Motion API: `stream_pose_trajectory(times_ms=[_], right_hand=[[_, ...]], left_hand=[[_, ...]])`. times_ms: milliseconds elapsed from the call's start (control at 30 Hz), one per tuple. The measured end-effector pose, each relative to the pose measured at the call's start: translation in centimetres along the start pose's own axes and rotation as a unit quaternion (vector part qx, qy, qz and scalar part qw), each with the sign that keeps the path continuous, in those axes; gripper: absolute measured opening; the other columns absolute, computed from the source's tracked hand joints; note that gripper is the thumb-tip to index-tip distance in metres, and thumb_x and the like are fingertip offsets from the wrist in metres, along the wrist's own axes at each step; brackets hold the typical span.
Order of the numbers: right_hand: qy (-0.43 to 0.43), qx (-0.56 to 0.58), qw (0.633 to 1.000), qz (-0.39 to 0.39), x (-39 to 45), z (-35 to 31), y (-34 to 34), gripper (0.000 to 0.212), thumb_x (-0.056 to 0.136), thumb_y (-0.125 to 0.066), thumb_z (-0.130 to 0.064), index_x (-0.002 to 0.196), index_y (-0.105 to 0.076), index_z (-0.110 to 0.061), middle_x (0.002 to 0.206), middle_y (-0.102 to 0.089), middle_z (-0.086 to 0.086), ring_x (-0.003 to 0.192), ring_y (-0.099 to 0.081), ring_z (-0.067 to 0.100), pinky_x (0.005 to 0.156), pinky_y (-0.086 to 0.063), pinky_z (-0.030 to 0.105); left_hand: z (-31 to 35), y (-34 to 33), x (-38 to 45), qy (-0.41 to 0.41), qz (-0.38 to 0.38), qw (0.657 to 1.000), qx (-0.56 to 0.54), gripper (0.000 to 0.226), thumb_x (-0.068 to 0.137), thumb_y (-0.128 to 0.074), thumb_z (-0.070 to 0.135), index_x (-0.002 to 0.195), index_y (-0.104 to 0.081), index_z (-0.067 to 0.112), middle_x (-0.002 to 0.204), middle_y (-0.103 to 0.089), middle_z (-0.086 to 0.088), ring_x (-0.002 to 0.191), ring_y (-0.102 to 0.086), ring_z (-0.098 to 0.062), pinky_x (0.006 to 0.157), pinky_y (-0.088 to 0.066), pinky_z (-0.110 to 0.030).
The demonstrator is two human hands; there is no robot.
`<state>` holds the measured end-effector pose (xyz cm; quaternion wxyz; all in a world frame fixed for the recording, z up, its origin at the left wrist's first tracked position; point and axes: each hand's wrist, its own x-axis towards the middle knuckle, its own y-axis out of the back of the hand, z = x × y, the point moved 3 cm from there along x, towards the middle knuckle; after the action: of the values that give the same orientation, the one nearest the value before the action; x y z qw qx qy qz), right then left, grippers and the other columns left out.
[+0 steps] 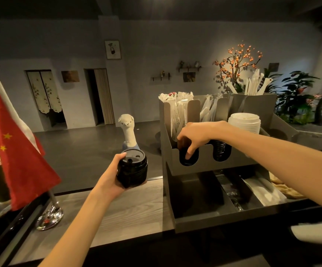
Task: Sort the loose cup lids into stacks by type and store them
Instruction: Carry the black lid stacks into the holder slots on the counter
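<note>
The left hand (pixel 111 175) is wrapped around a stack of black lids (pixel 132 167), holding it up just over the wooden bench (pixel 129 212). The right hand (pixel 193 136) reaches down into the left slot of the grey holder (pixel 170 157), its fingers curled onto more black lids (pixel 187 160) sitting there. A pile of white lids (pixel 244 122) sits further right in the holder, with another black stack (pixel 220 151) between.
</note>
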<state>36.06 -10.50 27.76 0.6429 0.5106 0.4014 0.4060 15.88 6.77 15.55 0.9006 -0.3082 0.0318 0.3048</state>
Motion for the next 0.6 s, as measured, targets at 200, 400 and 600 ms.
stream_pose_trajectory(times_ms=[200,400,600], right_hand=[[0.029,0.081,0.987,0.135,-2.2,-0.5,3.2,0.026,0.093,-0.075,-0.032,0.115,-0.074,-0.017,0.106,-0.073,-0.005,0.097,-0.070,0.008,0.093,-0.058,0.030],[0.134,0.242,0.936,0.218,-4.9,-4.6,7.3,0.093,0.077,-0.089,-0.043,0.153,-0.037,-0.031,0.138,-0.050,-0.018,0.118,-0.057,-0.001,0.096,-0.051,0.014],[0.094,0.207,0.940,0.254,-4.6,-2.0,7.1,0.104,0.067,-0.095,-0.040,0.149,-0.033,-0.029,0.136,-0.055,-0.001,0.125,-0.054,0.020,0.107,-0.051,0.045]], left_hand=[[3.6,-3.8,-1.7,-0.038,-0.030,0.998,-0.028,0.057,0.090,-0.072,0.038,0.138,-0.057,0.012,0.134,-0.062,-0.023,0.116,-0.063,-0.048,0.075,-0.061,-0.061],[6.6,-10.5,-4.3,-0.092,-0.077,0.992,0.044,0.044,0.093,-0.067,0.047,0.127,-0.064,0.019,0.122,-0.071,-0.017,0.111,-0.069,-0.041,0.087,-0.059,-0.060],[5.4,-16.0,-4.0,-0.104,-0.147,0.977,0.111,0.062,0.100,-0.042,0.066,0.132,-0.065,0.018,0.122,-0.074,-0.014,0.111,-0.072,-0.035,0.090,-0.058,-0.062]])
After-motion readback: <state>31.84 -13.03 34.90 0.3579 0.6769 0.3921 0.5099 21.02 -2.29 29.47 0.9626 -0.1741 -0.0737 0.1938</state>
